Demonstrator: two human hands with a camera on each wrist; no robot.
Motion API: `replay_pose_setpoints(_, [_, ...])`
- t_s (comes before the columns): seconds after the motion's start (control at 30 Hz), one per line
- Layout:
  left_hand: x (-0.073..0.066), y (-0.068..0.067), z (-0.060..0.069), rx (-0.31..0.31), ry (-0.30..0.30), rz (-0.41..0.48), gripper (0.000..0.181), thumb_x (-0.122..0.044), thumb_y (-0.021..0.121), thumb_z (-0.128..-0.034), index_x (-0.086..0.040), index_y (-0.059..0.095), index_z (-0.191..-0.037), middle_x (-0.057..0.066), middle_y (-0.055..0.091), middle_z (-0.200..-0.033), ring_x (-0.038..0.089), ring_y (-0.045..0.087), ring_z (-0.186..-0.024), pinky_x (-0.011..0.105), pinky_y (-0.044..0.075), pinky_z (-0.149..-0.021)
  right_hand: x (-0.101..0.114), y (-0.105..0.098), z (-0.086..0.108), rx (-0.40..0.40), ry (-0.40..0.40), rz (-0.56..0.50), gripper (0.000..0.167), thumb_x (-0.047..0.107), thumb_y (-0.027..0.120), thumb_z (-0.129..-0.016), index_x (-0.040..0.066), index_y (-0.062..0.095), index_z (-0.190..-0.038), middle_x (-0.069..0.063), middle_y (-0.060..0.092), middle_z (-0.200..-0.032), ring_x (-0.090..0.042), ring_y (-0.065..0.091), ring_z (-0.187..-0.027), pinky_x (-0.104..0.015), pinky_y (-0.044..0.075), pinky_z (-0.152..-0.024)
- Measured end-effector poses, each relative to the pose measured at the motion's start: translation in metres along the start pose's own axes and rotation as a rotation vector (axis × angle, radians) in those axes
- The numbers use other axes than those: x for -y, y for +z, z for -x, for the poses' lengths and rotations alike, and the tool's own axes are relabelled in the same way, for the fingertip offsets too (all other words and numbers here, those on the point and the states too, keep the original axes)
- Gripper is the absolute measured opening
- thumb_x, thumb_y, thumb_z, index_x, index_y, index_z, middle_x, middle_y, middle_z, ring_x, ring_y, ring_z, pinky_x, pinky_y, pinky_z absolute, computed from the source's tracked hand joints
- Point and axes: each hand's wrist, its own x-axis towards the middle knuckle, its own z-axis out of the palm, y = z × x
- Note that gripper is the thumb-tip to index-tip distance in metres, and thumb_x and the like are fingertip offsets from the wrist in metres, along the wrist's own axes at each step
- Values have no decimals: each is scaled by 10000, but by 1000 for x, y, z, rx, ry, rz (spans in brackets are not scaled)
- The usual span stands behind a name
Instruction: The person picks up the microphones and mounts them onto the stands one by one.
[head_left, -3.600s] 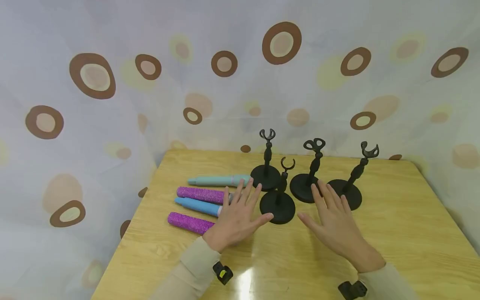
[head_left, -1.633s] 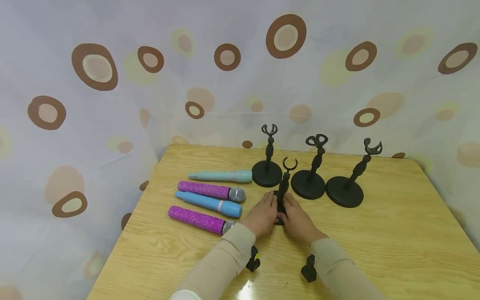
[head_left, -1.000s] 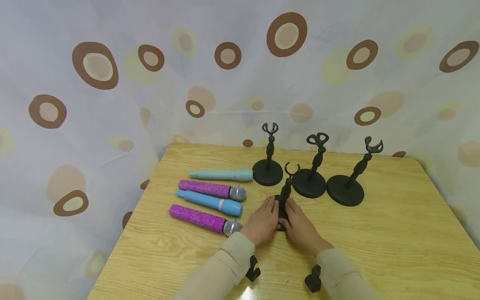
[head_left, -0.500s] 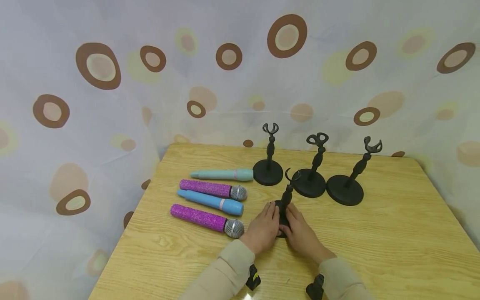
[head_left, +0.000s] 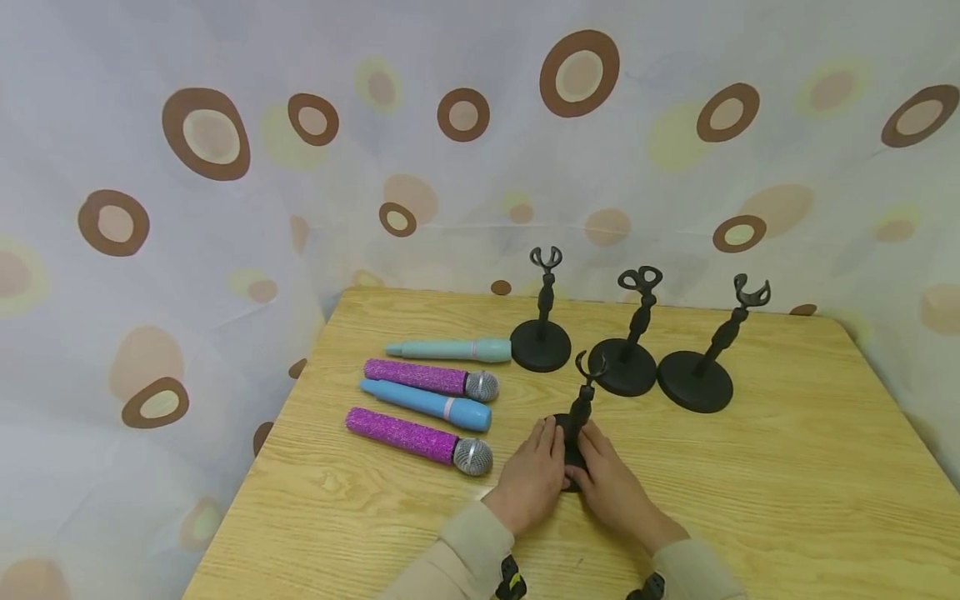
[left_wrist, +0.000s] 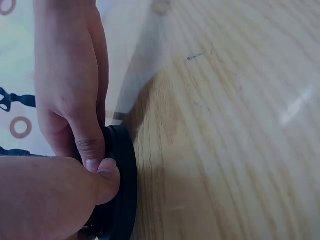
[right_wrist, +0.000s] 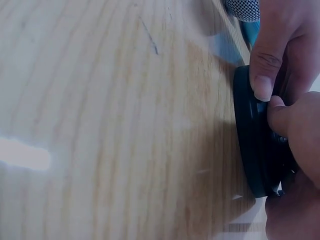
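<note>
In the head view a short black desk microphone stand [head_left: 581, 408] stands upright near the front, its open clip on top. My left hand [head_left: 528, 483] grips its round base from the left. From the right, my right hand [head_left: 618, 496] holds the same base. Both thumbs meet at the near side, pressing on top of the base [left_wrist: 129, 185] in the left wrist view. The right wrist view shows the rim of the base [right_wrist: 245, 135] low at the tabletop; whether it touches is unclear. Fingers partly hide the base and lower post.
Left of the hands lie a pale green microphone [head_left: 450, 350], a blue microphone [head_left: 427, 404] and two purple glitter microphones, one nearest [head_left: 405, 435]. Behind stand three more black stands: left [head_left: 542, 342], middle [head_left: 626, 367], right [head_left: 697, 379]. A patterned cloth [head_left: 480, 192] backs the wooden table [head_left: 787, 467].
Earlier both hands hovered apart, open, over the table. They came together on the front stand's base, and the stand has since moved toward me, away from the other stands.
</note>
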Motion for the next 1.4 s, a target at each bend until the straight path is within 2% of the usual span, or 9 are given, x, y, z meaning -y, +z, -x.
replay_pose_setpoints(0.4, [-7, 6, 13, -45, 5, -15, 631, -432, 495, -1007, 4, 445, -1461, 182, 452, -1513, 265, 420, -1431, 273, 401, -1135, 2, 4, 13, 6, 4, 18, 604, 120, 665, -939, -105, 415, -1439, -284, 365, -1514, -466, 401, -1384, -580, 418, -1067])
replay_pose_setpoints(0.67, [-11, 5, 16, -128, -1, -18, 641, -446, 518, -983, 14, 485, -1428, 200, 486, -1479, 277, 463, -1397, 275, 432, -1109, 7, -3, 16, 13, 40, -11, 608, 134, 659, -943, -96, 411, -1448, -279, 355, -1529, -463, 395, -1390, -582, 413, -1069])
replay_pose_setpoints(0.83, [-14, 9, 20, -99, 2, 21, 642, -437, 532, -980, 16, 479, -1431, 206, 477, -1485, 286, 456, -1402, 283, 435, -1107, 8, -2, 21, 73, 87, -35, 606, 167, 640, -960, -76, 404, -1462, -259, 320, -1561, -436, 367, -1422, -553, 401, -1089])
replay_pose_setpoints(1.0, [-15, 10, 23, -83, -9, 45, 651, -436, 545, -973, 4, 465, -1446, 194, 462, -1501, 277, 443, -1413, 276, 422, -1117, 9, -1, 25, 69, 103, -60, 595, 170, 637, -961, -53, 415, -1466, -248, 311, -1571, -434, 368, -1423, -560, 405, -1082])
replay_pose_setpoints(1.23, [-16, 9, 22, -136, -8, 23, 655, -450, 544, -973, 5, 474, -1440, 191, 478, -1489, 272, 460, -1401, 273, 425, -1113, 6, -5, 24, 51, 81, -80, 600, 166, 634, -962, -45, 404, -1475, -254, 326, -1563, -451, 348, -1427, -587, 401, -1075])
replay_pose_setpoints(1.4, [-16, 11, 24, -76, -26, 10, 645, -449, 510, -992, -15, 448, -1465, 170, 448, -1520, 252, 429, -1426, 258, 405, -1127, 2, -3, 24, 72, 67, -99, 621, 164, 641, -956, -40, 390, -1485, -233, 332, -1571, -422, 354, -1434, -569, 397, -1084])
